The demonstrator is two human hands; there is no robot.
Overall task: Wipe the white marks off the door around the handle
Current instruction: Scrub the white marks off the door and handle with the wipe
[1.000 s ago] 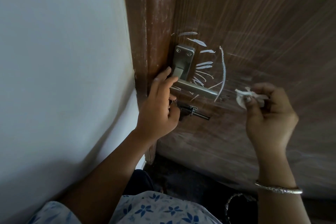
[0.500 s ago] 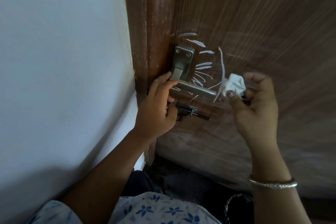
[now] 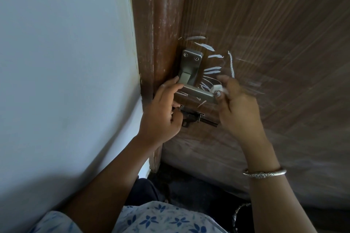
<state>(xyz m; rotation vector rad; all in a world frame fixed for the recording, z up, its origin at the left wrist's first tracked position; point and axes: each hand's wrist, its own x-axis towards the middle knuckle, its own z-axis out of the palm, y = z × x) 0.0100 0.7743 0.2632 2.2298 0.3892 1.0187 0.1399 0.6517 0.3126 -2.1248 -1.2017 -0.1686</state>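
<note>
As R hand (image 3: 236, 104) rubs, marks (image 3: 212, 70) show.

It looked like a room in a home; a brown wood-grain door (image 3: 265, 24) sat in a worn, scuffed wooden frame (image 3: 155, 24) beside a plain painted wall (image 3: 62, 62); the door carried a brushed-metal lever handle (image 3: 191, 73) with a small dark sliding bolt (image 3: 197, 117) beneath it; the person wore a floral-print garment (image 3: 161, 219) and a silver bangle (image 3: 265, 173), everyday house dress.
</note>
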